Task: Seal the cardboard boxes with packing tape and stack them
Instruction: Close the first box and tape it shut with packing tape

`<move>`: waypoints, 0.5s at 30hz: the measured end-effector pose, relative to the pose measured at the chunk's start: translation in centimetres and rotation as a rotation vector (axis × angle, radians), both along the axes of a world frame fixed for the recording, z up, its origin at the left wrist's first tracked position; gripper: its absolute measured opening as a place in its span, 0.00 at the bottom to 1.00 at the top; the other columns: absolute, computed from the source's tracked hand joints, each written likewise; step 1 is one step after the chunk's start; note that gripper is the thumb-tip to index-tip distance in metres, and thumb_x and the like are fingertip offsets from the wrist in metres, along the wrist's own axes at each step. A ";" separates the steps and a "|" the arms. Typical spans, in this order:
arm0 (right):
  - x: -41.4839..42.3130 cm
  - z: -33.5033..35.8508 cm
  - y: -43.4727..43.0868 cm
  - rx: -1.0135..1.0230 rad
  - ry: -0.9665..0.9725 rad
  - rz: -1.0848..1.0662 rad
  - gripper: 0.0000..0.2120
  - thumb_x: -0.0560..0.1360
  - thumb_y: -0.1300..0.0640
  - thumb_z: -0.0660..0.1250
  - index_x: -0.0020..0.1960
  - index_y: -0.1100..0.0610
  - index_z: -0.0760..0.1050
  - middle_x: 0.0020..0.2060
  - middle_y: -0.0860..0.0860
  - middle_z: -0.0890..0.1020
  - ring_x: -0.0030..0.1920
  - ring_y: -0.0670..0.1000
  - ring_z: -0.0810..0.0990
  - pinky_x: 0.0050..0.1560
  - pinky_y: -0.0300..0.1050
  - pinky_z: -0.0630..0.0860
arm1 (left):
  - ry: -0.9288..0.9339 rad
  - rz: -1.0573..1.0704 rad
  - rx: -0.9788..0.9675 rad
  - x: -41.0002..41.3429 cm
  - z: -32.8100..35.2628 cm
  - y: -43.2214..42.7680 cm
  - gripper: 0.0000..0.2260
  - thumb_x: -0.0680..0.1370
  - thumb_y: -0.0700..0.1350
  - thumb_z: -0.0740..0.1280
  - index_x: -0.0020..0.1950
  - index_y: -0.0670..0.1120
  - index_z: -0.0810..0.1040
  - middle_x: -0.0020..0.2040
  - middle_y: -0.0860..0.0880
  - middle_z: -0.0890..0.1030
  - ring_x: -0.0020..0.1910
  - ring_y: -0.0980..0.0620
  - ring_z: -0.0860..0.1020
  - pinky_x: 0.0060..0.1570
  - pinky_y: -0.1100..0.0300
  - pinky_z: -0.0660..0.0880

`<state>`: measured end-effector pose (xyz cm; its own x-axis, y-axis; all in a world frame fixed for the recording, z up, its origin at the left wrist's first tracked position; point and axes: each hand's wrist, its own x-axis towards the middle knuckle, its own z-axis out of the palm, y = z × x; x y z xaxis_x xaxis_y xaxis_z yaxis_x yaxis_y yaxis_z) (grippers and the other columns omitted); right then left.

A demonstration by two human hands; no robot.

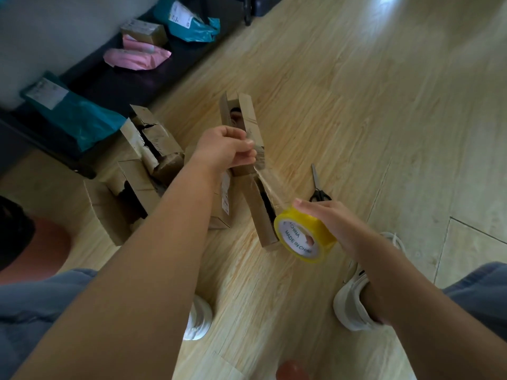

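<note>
My right hand (329, 223) grips a yellow roll of clear packing tape (304, 237) above the wooden floor. A stretched strip of clear tape (270, 185) runs from the roll up to my left hand (227, 149), which pinches its free end. Behind the strip, two narrow cardboard boxes lie on the floor: one farther away with an open top (241, 116), one nearer with an open slit (260, 212). To the left stand more opened cardboard boxes (131, 187), one of them torn (153, 141).
Black-handled scissors (318, 185) lie on the floor right of the boxes. Teal mailer bags (82, 119), pink packages (137, 54) and a small brown box (144, 31) sit on a dark bench along the wall. My white shoes (351, 300) are below the hands.
</note>
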<state>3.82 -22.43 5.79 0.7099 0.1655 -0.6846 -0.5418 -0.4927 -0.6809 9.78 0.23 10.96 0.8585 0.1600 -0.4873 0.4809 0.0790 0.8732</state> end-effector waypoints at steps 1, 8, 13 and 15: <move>-0.1 -0.1 0.0 0.029 0.011 -0.026 0.25 0.74 0.36 0.68 0.46 0.59 0.82 0.28 0.51 0.82 0.33 0.51 0.80 0.46 0.48 0.76 | 0.002 -0.006 0.028 0.3 -0.4 0.0 0.13 0.76 0.31 0.69 0.60 0.35 0.75 0.49 0.40 0.81 0.42 0.48 0.83 0.40 0.58 0.83; -0.9 -0.7 3.1 0.075 -0.043 -0.164 0.21 0.78 0.44 0.67 0.36 0.61 0.76 0.26 0.49 0.77 0.28 0.46 0.76 0.37 0.41 0.71 | -0.021 0.038 0.124 2.4 -3.8 0.9 0.11 0.76 0.30 0.68 0.53 0.41 0.73 0.48 0.41 0.79 0.37 0.51 0.81 0.38 0.58 0.83; -0.7 -1.4 5.3 0.072 -0.023 -0.283 0.16 0.79 0.46 0.67 0.39 0.56 0.78 0.34 0.54 0.80 0.22 0.46 0.78 0.22 0.34 0.70 | -0.031 0.013 0.148 4.1 -5.8 1.5 0.10 0.77 0.30 0.68 0.51 0.42 0.72 0.45 0.43 0.80 0.39 0.50 0.82 0.40 0.56 0.83; -0.8 -1.6 5.8 0.056 -0.006 -0.322 0.16 0.80 0.46 0.67 0.40 0.56 0.78 0.34 0.54 0.80 0.24 0.48 0.79 0.22 0.33 0.70 | -0.031 -0.025 0.161 4.8 -6.7 1.3 0.10 0.77 0.30 0.68 0.52 0.42 0.72 0.45 0.43 0.80 0.39 0.49 0.82 0.39 0.56 0.83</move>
